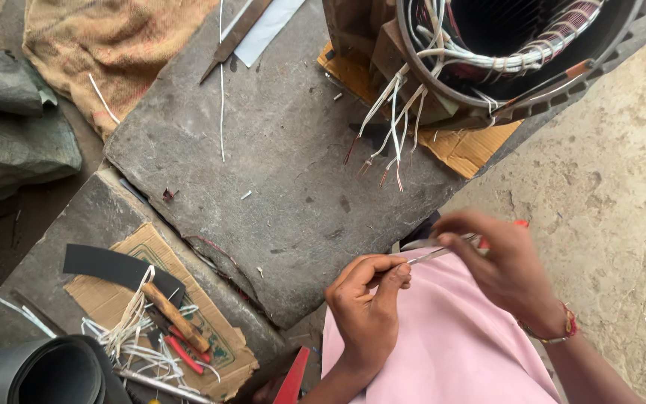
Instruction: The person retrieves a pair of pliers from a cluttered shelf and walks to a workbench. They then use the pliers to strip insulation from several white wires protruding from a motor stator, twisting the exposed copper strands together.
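**Both hands pinch a thin strip over the lap**

Nearest, the left hand (pixel 365 310) hovers over a pink cloth (pixel 443 344), thumb and fingers closed together on one end of a thin pale strip (pixel 431 254). The right hand (pixel 504 262), blurred, is closed on the strip's other end; something red shows behind its fingers, too small to tell. The strip lies just off the near edge of the slab (pixel 285 164), with little room between hands and stone.

To the left, on a lower slab, a cardboard sheet (pixel 106 299) carries a wooden-handled tool (pixel 175 317), red-handled pliers (pixel 185 353) and a tangle of white sleeving (pixel 132 333). A dark roll (pixel 46 374) sits at the bottom corner, touching that clutter.

The middle of the grey slab is mostly bare, with only small scraps and a loose white wire (pixel 222 90). Right of the hands lies open sandy ground (pixel 607 164).

Farthest, a motor stator (pixel 487 52) rests on cardboard at the slab's far right edge, its white leads (pixel 390 127) hanging out over the stone. A blade (pixel 237 34) and burlap (pixel 106 45) lie at the far left.
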Motion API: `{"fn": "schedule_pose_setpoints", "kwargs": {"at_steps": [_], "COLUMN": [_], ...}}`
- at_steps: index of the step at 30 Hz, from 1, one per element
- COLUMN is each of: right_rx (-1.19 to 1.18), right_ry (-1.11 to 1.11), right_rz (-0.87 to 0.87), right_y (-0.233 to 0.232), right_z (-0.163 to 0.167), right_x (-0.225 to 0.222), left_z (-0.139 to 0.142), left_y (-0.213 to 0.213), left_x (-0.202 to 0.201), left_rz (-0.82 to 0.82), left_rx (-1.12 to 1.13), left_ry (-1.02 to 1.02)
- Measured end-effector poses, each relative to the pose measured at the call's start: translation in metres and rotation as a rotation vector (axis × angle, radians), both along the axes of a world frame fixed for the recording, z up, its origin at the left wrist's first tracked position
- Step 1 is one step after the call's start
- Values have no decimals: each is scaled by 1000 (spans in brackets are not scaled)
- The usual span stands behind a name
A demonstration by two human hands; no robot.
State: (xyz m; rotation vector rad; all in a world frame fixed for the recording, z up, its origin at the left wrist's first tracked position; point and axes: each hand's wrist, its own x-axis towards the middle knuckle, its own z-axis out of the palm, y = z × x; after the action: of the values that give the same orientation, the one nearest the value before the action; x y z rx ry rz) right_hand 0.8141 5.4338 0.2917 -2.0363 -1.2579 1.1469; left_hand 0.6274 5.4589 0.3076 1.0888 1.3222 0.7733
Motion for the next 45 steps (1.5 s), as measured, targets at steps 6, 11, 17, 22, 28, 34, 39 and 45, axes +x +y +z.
{"fn": "schedule_pose_setpoints", "kwargs": {"at_steps": [6, 11, 17, 22, 28, 34, 39, 45], "right_rx": [269, 186, 355, 418, 302, 234, 396, 523], "right_ry": [-1, 254, -61, -225, -216, 35, -35, -219], "right_rz": [286, -40, 28, 94, 132, 83, 140, 69], "right_y": [9, 13, 13, 19, 35, 49, 63, 70], "right_z": [-9, -17, -22, -25, -29, -24, -24, -23], "right_x": [-7, -6, -13, -8, 5, 16, 15, 5], "left_z": [-1, -4, -8, -14, -27, -47, -53, -62], "left_y": [-2, 2, 3, 21, 74, 137, 165, 173], "left_x": [-14, -22, -24, -22, -11, 28, 43, 46], "left_rz": [54, -51, -280, -359, -289, -248, -274, -312], "left_rx": [-92, -59, -160, -92, -5, -76, -373, -485], "left_ry": [-30, 17, 23, -13, 117, 152, 4, -173]}}
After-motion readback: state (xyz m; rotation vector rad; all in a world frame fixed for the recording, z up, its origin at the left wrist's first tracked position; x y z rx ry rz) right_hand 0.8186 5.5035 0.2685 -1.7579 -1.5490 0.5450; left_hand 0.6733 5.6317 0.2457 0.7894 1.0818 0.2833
